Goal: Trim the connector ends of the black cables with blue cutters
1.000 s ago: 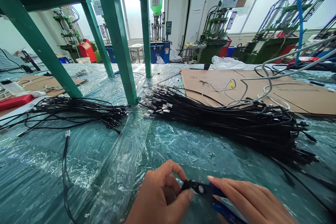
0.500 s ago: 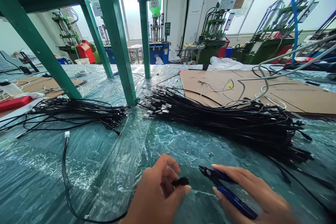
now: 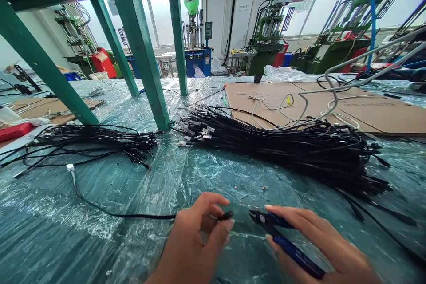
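Note:
My left hand [image 3: 196, 235] pinches the black end of a cable [image 3: 136, 216] between thumb and fingers. From that hand the cable runs left over the plastic-covered table to a white connector [image 3: 70, 167]. In my right hand [image 3: 326, 239] are blue-handled flush cutters [image 3: 293, 248], their dark jaws slightly parted and pointing at the cable end, a short gap away. Two tiny reddish bits [image 3: 264, 188] lie on the plastic just beyond the cutters.
A thick bundle of black cables [image 3: 276, 146] lies beyond my hands, a smaller bundle [image 3: 96, 140] to the left. Green metal posts [image 3: 141, 49] rise from the table [image 3: 43, 226]. Cardboard [image 3: 319, 102] with loose grey wires lies at the back right; machines stand behind.
The cable's white-connector side has swung, now stretching nearly straight left from my left hand instead of looping below. The cable end in my fingers has turned slightly. The cutters stay close by.

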A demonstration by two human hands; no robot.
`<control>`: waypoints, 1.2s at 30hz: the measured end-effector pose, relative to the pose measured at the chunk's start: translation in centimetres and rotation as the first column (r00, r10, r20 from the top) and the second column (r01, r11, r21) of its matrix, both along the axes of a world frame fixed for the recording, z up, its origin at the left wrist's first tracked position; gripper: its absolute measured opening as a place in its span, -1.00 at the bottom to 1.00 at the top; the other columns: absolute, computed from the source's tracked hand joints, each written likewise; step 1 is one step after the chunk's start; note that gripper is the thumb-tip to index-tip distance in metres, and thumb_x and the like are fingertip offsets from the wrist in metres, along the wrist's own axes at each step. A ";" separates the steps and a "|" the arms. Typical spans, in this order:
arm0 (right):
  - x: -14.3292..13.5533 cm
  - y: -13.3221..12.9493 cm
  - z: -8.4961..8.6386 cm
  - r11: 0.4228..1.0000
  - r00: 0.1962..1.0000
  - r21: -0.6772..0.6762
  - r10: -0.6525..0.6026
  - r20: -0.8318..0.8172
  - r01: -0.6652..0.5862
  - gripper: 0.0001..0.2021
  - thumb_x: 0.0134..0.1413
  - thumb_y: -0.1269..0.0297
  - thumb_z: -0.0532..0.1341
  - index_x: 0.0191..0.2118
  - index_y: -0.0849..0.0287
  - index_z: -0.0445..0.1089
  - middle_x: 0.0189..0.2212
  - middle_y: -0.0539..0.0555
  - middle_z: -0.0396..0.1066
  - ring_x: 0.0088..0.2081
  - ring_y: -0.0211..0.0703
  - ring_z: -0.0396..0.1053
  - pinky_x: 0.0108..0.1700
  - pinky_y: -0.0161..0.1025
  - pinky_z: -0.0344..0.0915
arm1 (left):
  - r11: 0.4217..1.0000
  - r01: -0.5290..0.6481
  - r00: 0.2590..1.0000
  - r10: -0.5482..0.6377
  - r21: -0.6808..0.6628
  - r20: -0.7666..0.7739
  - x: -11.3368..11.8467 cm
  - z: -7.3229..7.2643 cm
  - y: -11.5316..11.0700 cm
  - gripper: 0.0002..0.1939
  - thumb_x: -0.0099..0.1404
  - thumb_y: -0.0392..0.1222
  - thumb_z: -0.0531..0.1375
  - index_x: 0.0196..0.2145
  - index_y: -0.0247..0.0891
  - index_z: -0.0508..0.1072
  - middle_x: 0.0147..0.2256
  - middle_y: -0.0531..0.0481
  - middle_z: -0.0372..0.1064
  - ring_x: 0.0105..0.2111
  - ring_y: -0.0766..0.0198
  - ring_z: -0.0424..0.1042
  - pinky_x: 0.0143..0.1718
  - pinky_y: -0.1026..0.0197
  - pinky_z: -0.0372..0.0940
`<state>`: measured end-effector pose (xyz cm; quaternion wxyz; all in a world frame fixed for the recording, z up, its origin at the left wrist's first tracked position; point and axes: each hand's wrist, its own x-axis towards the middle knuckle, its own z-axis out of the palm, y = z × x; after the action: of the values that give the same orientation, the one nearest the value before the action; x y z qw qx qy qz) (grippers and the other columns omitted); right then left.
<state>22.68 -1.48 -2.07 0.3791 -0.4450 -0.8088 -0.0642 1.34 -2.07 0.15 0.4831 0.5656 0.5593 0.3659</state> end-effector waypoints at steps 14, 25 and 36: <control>0.2 0.1 -0.2 1.000 0.999 -0.007 -0.010 -0.034 0.009 -0.74 0.13 0.10 0.17 -0.09 0.02 0.40 -0.31 -0.02 0.53 -0.35 -0.18 0.52 -0.41 -0.31 0.48 | 0.830 0.118 0.907 0.134 0.545 -0.400 -4.3 0.3 -1.3 -0.73 0.24 -0.28 0.22 -0.10 -0.14 0.57 -0.15 -0.13 0.57 -0.18 0.07 0.55 -0.15 0.21 0.38; 0.1 -0.5 -0.3 0.998 1.000 0.057 -0.024 -0.010 0.024 -0.74 0.09 0.23 0.19 -0.08 0.05 0.41 -0.28 0.02 0.50 -0.30 -0.17 0.48 -0.31 -0.26 0.43 | 0.951 0.184 0.967 -0.130 -0.249 0.218 -0.5 1.1 0.5 -0.64 0.34 -0.04 0.09 -0.29 -0.37 0.56 -0.48 -0.05 0.51 -0.80 0.54 0.21 -0.77 0.45 0.04; -0.5 -0.4 0.7 0.994 0.999 0.105 0.033 0.020 -0.035 -0.76 0.06 0.41 0.16 -0.14 0.07 0.44 -0.35 -0.01 0.52 -0.37 -0.25 0.49 -0.32 -0.33 0.41 | 0.896 0.298 0.938 -0.211 -0.329 0.277 -0.6 1.3 0.4 -0.55 0.35 0.02 0.09 -0.53 -0.34 0.49 -0.66 0.11 0.31 -0.81 0.58 -0.01 -0.80 0.46 -0.16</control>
<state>22.17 -1.88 -1.42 0.3955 -0.4100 -0.8153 -0.1044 0.79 -1.63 1.49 0.6863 0.4872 0.4774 0.2525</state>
